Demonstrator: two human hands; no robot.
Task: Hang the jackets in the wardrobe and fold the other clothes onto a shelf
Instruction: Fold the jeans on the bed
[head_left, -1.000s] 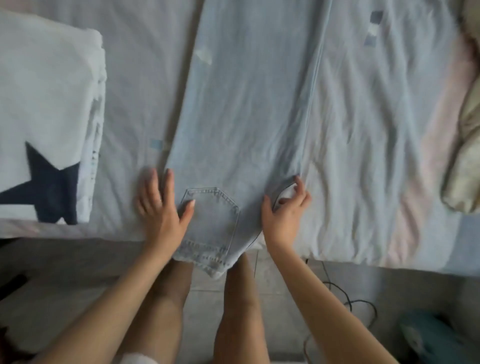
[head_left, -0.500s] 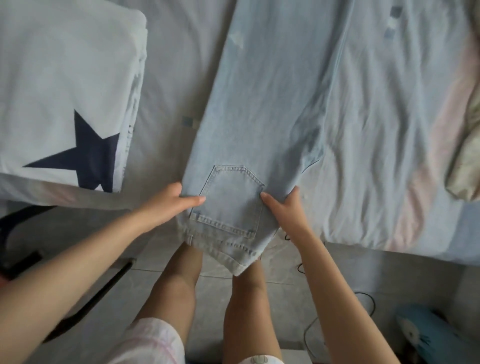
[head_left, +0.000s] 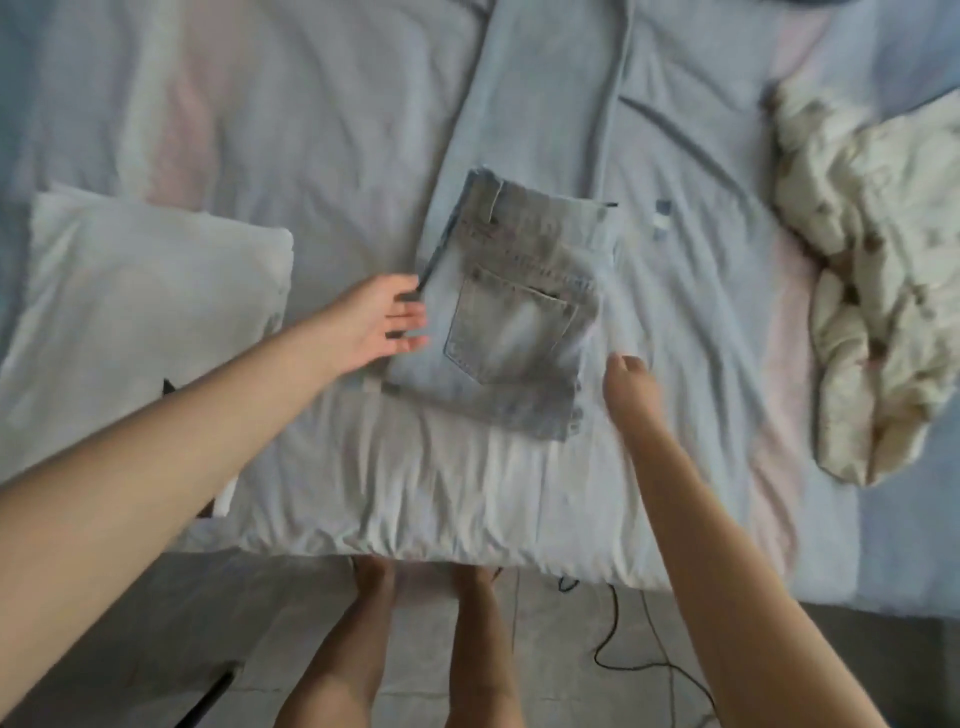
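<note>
Lying lengthwise on the bed (head_left: 415, 493), the jeans (head_left: 519, 322) have their waist end doubled back over the legs, with the rear pocket (head_left: 511, 332) uppermost. The legs run on toward the far side of the bed. Judgement: this fold shortens the garment so that it will suit a shelf.

The left hand (head_left: 374, 322) sits at the left edge of the folded part, its fingers (head_left: 410, 314) straight and spread and pinching nothing. Whether the tips touch the denim or stop just beside it cannot be told. The position suggests squaring that edge or steadying the layers.

The right hand (head_left: 626, 387) is just beside the fold's lower right corner and is blurred. Whether its fingers are spread or curled cannot be told, and contact with the denim is not confirmed.

A folded white T-shirt (head_left: 145, 312) lies on the bed to the left, apart from the jeans. It is judged a finished item awaiting the shelf. A crumpled cream garment (head_left: 883, 291) lies at the right, not yet folded.

Assessment: the jeans are partly folded and a further fold seems needed. Loose layers may slip when lifted.
</note>
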